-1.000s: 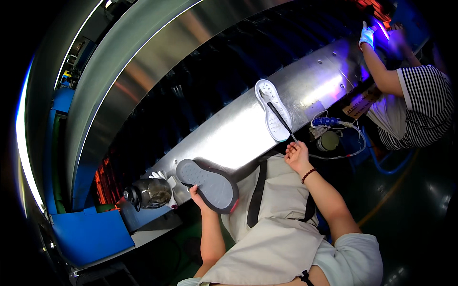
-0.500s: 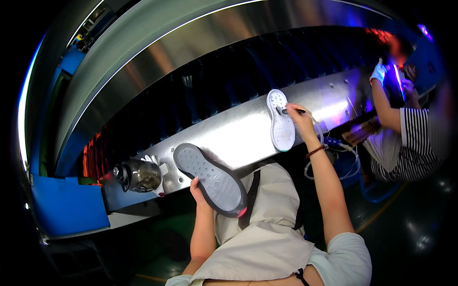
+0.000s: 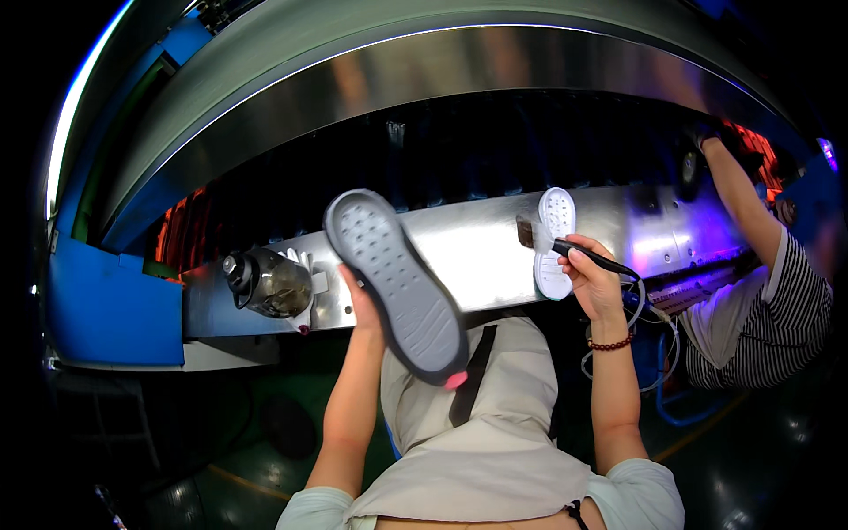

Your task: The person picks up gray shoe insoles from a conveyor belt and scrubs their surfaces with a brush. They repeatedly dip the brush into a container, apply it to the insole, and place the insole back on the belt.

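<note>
Across the whole far side, beyond both hands, curves a large machine housing (image 3: 415,75) with a shiny metal band and a dark opening beneath it. Nearer, a long metal ledge (image 3: 477,256) runs from left to right just past the left hand (image 3: 360,307) and the right hand (image 3: 597,281). A pale apron (image 3: 468,468) covers the person's lap, between the forearms and below the hands. Well to the right of the right hand, a co-worker in a striped top (image 3: 768,318) stretches an arm toward the machine. A blue panel (image 3: 115,305) stands well to the left of the left hand.

The hands are apart. The left is closed on the side of a grey shoe sole (image 3: 402,291), raised at a slant in front of the ledge, its dotted face showing and a pink tab (image 3: 456,380) at its lower end. Left of that hand, a dark, see-through jug (image 3: 278,283) rests on the ledge. A white shoe sole (image 3: 556,212) lies on the ledge just beyond the right hand, whose fingers grip a black-handled tool (image 3: 594,255). The tool's flat head points left, passing in front of the white sole; whether they touch cannot be told. A beaded bracelet (image 3: 611,344) circles the right wrist.
</note>
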A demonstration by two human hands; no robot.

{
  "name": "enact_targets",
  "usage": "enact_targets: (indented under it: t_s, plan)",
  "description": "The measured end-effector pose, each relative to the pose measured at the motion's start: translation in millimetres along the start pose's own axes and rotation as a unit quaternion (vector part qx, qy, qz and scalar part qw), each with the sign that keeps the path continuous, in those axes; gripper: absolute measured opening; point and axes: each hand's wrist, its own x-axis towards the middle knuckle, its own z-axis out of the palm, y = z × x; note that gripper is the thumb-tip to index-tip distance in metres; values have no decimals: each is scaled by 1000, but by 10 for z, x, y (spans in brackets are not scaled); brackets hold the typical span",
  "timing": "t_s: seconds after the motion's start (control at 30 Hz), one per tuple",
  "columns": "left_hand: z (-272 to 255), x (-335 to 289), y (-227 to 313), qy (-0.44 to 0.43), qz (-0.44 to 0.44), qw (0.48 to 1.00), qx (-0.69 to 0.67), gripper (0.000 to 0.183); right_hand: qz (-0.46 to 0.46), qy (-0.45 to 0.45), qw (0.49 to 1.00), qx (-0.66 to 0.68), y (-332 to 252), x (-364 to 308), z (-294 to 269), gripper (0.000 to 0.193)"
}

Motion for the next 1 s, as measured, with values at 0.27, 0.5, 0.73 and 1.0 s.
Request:
enact_targets:
  t_s: [0.27, 0.5, 0.73, 1.0]
  plan:
    - [731, 28, -321, -238, -170, 898, -329, 97, 11, -83, 991, -103, -85, 62, 516, 26]
    - [979, -110, -355, -159, -114, 975, -106, 100, -4, -83, 983, -164, -45, 271, 756, 25]
    - [999, -114, -397, -153, -114, 974, -119, 100, -11, -98, 978, -186, -97, 336, 886, 22]
    - [927, -69, -531, -158, -106, 977, -92, 93, -74, -115, 954, -266, -114, 385, 973, 18]
